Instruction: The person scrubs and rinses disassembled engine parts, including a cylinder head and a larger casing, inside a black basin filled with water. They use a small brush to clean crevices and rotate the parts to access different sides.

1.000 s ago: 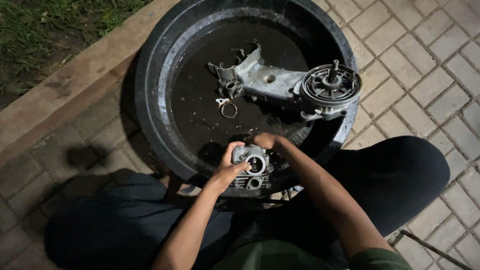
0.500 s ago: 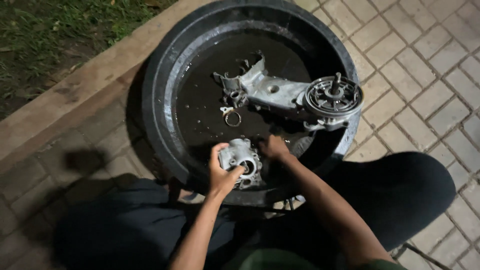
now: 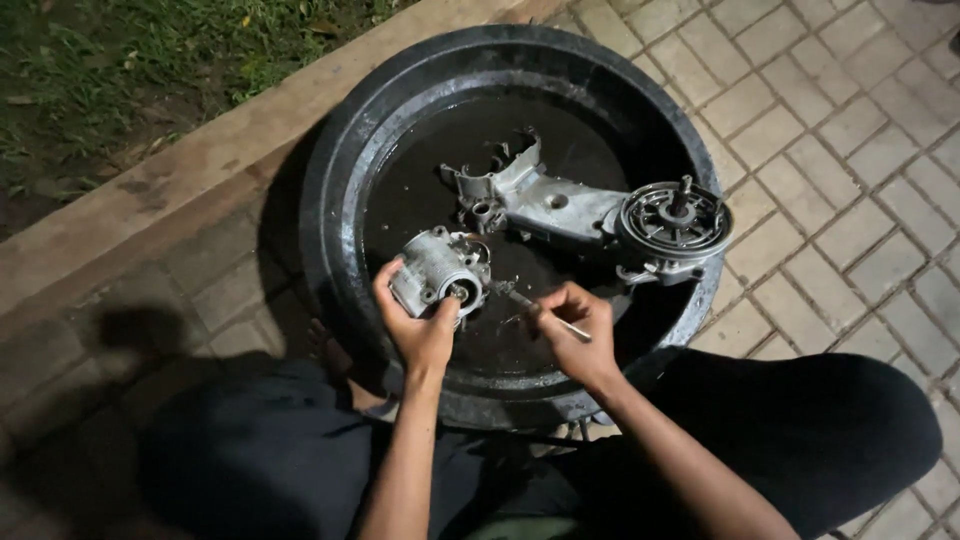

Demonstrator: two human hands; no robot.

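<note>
Since half a second ago, we see the small engine part has gone up and to the left, out over the dark liquid, and the thin tool has come up to it.

Beyond both hands sits the big round black tub, with wet, dark liquid in the bottom. Inside it, past the hands and toward the right, lies the long grey engine case, with a round finned wheel at its far right end. Grey paving bricks lie off to the right of the hands, and a long kerb with grass behind it lies off to the left.

Our left hand is wrapped around the small engine part, fingers curled up its side, holding it tilted above the tub. Our right hand is closed in a pinch on the thin tool, and the tip points at the hole in the part, just beside it.

We think the part looks wet and slippery. If the left hand slips, it could drop into the liquid and splash. If the tool pushes too hard, its tip could skid off and poke the left fingers.
</note>
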